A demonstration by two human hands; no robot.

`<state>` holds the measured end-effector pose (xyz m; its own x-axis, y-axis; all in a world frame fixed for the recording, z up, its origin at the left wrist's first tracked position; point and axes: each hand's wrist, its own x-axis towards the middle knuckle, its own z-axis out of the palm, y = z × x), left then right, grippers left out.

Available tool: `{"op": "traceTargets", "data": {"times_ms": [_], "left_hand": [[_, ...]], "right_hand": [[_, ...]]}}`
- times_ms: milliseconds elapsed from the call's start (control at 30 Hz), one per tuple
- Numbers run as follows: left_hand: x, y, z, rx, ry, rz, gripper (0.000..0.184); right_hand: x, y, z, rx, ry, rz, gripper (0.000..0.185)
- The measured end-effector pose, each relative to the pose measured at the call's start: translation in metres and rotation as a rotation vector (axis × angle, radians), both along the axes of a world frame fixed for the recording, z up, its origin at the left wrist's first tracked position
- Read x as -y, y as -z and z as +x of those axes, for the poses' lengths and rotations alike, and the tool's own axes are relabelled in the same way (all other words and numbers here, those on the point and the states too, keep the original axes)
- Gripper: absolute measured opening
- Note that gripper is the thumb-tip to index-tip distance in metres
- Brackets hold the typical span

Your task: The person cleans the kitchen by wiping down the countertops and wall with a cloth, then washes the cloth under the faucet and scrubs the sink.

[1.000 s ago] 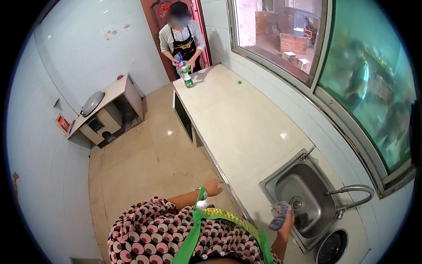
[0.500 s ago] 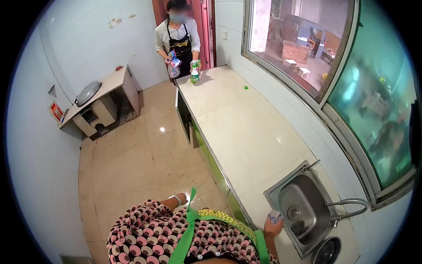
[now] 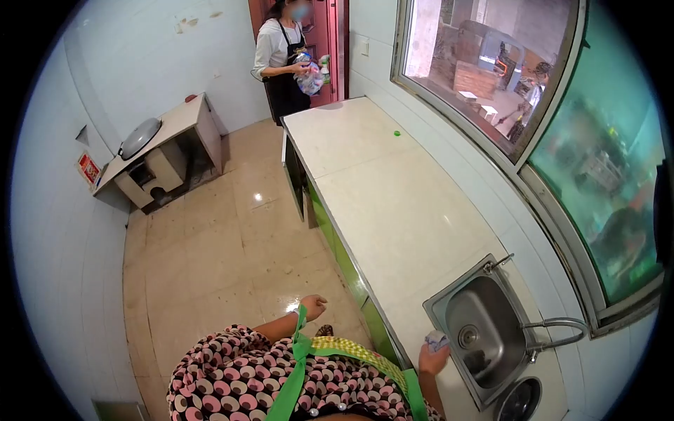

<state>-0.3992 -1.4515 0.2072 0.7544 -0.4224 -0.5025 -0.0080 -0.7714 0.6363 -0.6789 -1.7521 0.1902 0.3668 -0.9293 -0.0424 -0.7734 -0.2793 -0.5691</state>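
My right hand (image 3: pixel 433 359) rests at the counter's front edge beside the sink, with its fingers closed around a crumpled, greyish-blue cloth (image 3: pixel 437 341). Just right of it is the steel sink (image 3: pixel 484 316), with a dark patch near its drain. My left hand (image 3: pixel 314 306) hangs over the floor in front of my body, its fingers curled in and nothing visible in them. Part of my left forearm is behind the green apron strap (image 3: pixel 300 344).
A long pale counter (image 3: pixel 393 203) runs to the far end, with a green cap (image 3: pixel 397 133) on it. A cabinet door (image 3: pixel 293 179) stands open below. By the red door, another person (image 3: pixel 281 63) holds plastic bags (image 3: pixel 309 77). A metal bowl (image 3: pixel 518 400) is beside the sink.
The other person has lifted the green-and-white spray bottle off the counter and turned toward the door. My left hand has swung forward from my side. My right hand stays by the sink.
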Motion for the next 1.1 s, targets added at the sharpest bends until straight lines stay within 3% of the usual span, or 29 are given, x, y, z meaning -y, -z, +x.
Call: {"op": "traceTargets", "data": {"times_ms": [67, 200, 267, 367, 467, 567, 800, 900, 1000, 1067, 1100], "left_hand": [[0.008, 0.006, 0.001, 0.059, 0.043, -0.045, 0.032], [0.030, -0.017, -0.002, 0.070, 0.075, -0.083, 0.030], [0.029, -0.015, -0.003, 0.085, 0.092, -0.159, 0.028], [0.031, -0.010, -0.005, 0.122, 0.121, -0.214, 0.026], [0.036, -0.020, -0.008, 0.019, 0.064, -0.218, 0.027], [0.037, -0.024, -0.009, 0.049, 0.093, -0.222, 0.027], [0.048, -0.042, -0.001, 0.064, 0.182, -0.244, 0.030], [0.061, -0.048, 0.001, 0.062, 0.189, -0.313, 0.030], [0.075, -0.056, 0.000, 0.062, 0.222, -0.410, 0.029], [0.070, -0.032, -0.011, 0.086, 0.365, -0.395, 0.027], [0.082, -0.046, -0.006, 0.077, 0.369, -0.373, 0.027]], "right_hand": [[-0.006, -0.024, 0.009, 0.002, -0.010, -0.036, 0.060], [-0.004, -0.014, 0.009, 0.112, -0.028, -0.182, 0.059], [-0.008, -0.033, 0.009, 0.024, -0.007, 0.077, 0.060], [-0.003, 0.002, 0.002, 0.025, -0.023, -0.109, 0.060], [-0.002, 0.003, 0.003, 0.046, -0.028, -0.169, 0.060], [-0.005, -0.022, 0.009, 0.056, -0.013, -0.010, 0.062], [-0.003, -0.006, 0.003, 0.008, -0.049, -0.033, 0.065], [-0.008, -0.001, -0.004, 0.111, -0.091, -0.143, 0.066], [-0.014, -0.034, 0.012, 0.103, -0.075, -0.068, 0.052], [-0.029, -0.033, -0.015, -0.002, -0.128, 0.238, 0.050], [-0.022, 0.010, 0.004, 0.118, -0.048, -0.069, 0.052]]}}
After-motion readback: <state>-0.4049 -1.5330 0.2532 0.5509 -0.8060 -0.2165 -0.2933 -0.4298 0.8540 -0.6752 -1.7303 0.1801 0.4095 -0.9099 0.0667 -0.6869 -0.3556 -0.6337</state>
